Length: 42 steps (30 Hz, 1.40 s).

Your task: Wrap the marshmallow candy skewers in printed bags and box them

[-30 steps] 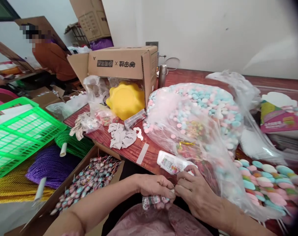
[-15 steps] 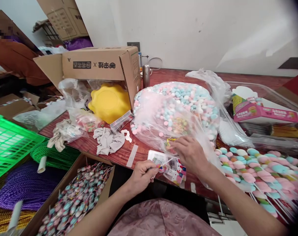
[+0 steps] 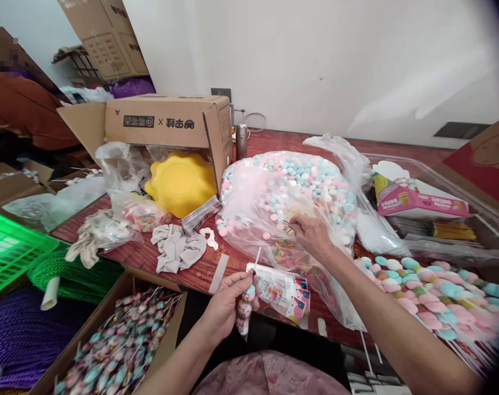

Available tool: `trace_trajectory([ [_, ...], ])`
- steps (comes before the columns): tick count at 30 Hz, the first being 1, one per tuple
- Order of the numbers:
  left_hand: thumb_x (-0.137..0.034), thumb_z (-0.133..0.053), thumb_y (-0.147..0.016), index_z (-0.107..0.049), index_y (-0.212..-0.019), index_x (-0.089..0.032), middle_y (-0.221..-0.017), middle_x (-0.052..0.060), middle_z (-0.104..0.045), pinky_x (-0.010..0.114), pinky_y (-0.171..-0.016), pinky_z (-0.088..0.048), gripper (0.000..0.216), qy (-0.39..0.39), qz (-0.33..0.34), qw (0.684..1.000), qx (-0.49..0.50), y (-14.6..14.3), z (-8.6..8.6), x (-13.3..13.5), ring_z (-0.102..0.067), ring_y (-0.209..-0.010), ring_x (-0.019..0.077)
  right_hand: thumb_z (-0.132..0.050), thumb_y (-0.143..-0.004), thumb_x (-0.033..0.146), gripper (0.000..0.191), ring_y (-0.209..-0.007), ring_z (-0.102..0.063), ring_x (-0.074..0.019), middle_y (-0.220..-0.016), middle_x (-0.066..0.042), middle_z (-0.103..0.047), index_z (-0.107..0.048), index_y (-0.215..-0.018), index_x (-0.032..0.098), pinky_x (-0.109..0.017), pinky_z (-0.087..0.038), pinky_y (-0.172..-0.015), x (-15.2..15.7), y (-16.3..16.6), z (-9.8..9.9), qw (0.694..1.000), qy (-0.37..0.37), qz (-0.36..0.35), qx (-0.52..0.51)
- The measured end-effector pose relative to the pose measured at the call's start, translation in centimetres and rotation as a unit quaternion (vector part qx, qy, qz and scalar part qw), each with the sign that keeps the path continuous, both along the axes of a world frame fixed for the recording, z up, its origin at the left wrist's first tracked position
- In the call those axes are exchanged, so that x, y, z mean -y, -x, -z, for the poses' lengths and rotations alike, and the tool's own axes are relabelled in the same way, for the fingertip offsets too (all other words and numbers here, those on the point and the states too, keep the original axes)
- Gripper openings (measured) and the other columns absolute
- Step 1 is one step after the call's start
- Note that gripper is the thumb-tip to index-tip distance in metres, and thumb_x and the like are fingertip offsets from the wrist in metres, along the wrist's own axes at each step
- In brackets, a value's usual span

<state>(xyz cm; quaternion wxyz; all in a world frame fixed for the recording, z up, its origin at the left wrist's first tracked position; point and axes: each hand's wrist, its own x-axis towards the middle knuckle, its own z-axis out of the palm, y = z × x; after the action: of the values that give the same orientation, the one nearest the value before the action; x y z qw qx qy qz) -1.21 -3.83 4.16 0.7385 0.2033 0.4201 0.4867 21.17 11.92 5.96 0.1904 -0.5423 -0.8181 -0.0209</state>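
My left hand (image 3: 227,304) is closed around the gathered neck of a wrapped marshmallow stick (image 3: 244,315). Its white stick (image 3: 257,258) points up, and the pink, white and blue marshmallows hang below my fingers in clear film. My right hand (image 3: 309,233) is raised over the front of a big clear bag of marshmallows (image 3: 315,167), fingers pinched on a thin strip that looks like a twist tie (image 3: 288,223). Gold twist ties (image 3: 280,245) lie on the plastic just under it. Printed clear wrappers (image 3: 280,288) lie on the table edge between my hands.
Unwrapped marshmallow sticks (image 3: 434,291) are piled at the right. A carton (image 3: 159,123) with a yellow scalloped lid (image 3: 181,184) stands at the back left. Below left, a box (image 3: 126,329) holds wrapped sticks, near a green basket (image 3: 15,247). A person in an orange top (image 3: 27,112) is far left.
My left hand has turned the wrapped stick so its white end points up and the marshmallows hang down. My right hand has moved up and away over the bag. The view has shifted slightly.
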Motion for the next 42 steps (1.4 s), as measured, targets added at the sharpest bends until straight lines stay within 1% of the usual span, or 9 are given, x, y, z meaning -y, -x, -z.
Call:
trace_trajectory([
  [2,-0.041,-0.085,-0.062,-0.063,-0.074,-0.013,-0.059,0.0,-0.06,0.015,-0.036,-0.03,0.038,-0.01,0.003,1.0,0.01,-0.4,-0.9,-1.1,-0.055,-0.045,0.0088,-0.044,-0.091,0.019,0.026,-0.066,-0.06,-0.0172,-0.071,-0.003,-0.068,-0.069,-0.087,0.019,-0.027,-0.036,-0.062,0.0,-0.5,-0.5,0.999,-0.016,0.011,-0.026],
  [8,-0.04,-0.085,-0.062,-0.065,-0.08,-0.012,-0.056,0.0,-0.058,0.016,-0.04,-0.034,0.039,-0.065,0.027,0.997,0.023,-3.2,-3.6,-5.7,-0.055,-0.049,0.0099,-0.045,-0.093,0.023,0.027,-0.077,-0.061,-0.0175,-0.082,-0.005,-0.07,-0.071,-0.088,0.021,-0.026,-0.037,-0.066,1.3,-1.0,-0.1,0.994,-0.071,-0.019,-0.079],
  [12,-0.039,-0.085,-0.059,-0.063,-0.083,-0.015,-0.056,-0.002,-0.059,0.016,-0.038,-0.033,0.04,-0.056,0.013,0.998,0.021,-4.6,-3.7,-8.5,-0.055,-0.046,0.0107,-0.049,-0.089,0.019,0.024,-0.067,-0.056,-0.0154,-0.074,-0.004,-0.064,-0.069,-0.076,0.02,-0.025,-0.034,-0.061,0.8,-1.2,0.8,0.991,-0.081,-0.049,-0.097],
  [17,-0.036,-0.08,-0.065,-0.066,-0.09,-0.013,-0.063,0.002,-0.065,0.016,-0.037,-0.034,0.036,-0.056,0.004,0.998,0.014,-4.7,-3.4,-9.9,-0.058,-0.047,0.0108,-0.049,-0.091,0.018,0.023,-0.073,-0.058,-0.0159,-0.077,-0.005,-0.064,-0.069,-0.08,0.019,-0.026,-0.041,-0.067,1.2,-0.8,1.0,0.978,-0.089,-0.116,-0.146],
  [21,-0.03,-0.08,-0.064,-0.067,-0.081,-0.012,-0.066,0.002,-0.066,0.019,-0.045,-0.045,0.027,-0.079,-0.013,0.996,0.039,-4.9,-2.9,-9.8,-0.06,-0.052,0.0109,-0.047,-0.092,0.019,0.021,-0.072,-0.058,-0.0151,-0.075,-0.004,-0.064,-0.067,-0.083,0.02,-0.026,-0.044,-0.069,3.2,0.6,1.4,0.964,-0.073,-0.179,-0.184],
  [24,-0.026,-0.08,-0.063,-0.065,-0.075,-0.013,-0.069,0.001,-0.066,0.019,-0.05,-0.049,0.023,-0.086,-0.028,0.995,0.051,-4.9,-2.4,-9.5,-0.06,-0.054,0.0096,-0.046,-0.093,0.021,0.021,-0.068,-0.059,-0.0145,-0.073,-0.003,-0.064,-0.065,-0.083,0.02,-0.025,-0.044,-0.066,4.6,1.3,1.9,0.961,-0.054,-0.188,-0.196],
  [30,-0.023,-0.079,-0.064,-0.064,-0.077,-0.014,-0.066,-0.001,-0.063,0.018,-0.045,-0.046,0.023,-0.031,-0.076,0.996,0.038,-2.5,-2.0,-7.8,-0.06,-0.052,0.0102,-0.048,-0.091,0.018,0.021,-0.085,-0.064,-0.0194,-0.092,-0.007,-0.071,-0.065,-0.104,0.018,-0.03,-0.047,-0.077,8.3,1.1,3.3,0.982,0.01,-0.093,-0.162],
  [35,-0.026,-0.079,-0.067,-0.062,-0.076,-0.013,-0.068,0.003,-0.064,0.015,-0.04,-0.04,0.024,-0.001,-0.077,0.996,0.049,-0.1,-0.2,-5.2,-0.058,-0.053,0.0097,-0.05,-0.089,0.014,0.019,-0.081,-0.064,-0.0181,-0.088,-0.005,-0.07,-0.067,-0.092,0.02,-0.027,-0.045,-0.072,11.5,2.6,4.9,0.992,0.102,-0.05,-0.054],
  [42,-0.029,-0.082,-0.066,-0.064,-0.079,-0.012,-0.068,0.002,-0.063,0.015,-0.042,-0.042,0.028,0.04,-0.074,0.992,0.098,-0.8,1.9,-2.3,-0.057,-0.053,0.009,-0.043,-0.087,0.009,0.022,-0.073,-0.062,-0.0185,-0.091,-0.009,-0.068,-0.064,-0.086,0.019,-0.027,-0.039,-0.06,10.9,4.8,5.7,0.99,0.125,0.028,0.054],
])
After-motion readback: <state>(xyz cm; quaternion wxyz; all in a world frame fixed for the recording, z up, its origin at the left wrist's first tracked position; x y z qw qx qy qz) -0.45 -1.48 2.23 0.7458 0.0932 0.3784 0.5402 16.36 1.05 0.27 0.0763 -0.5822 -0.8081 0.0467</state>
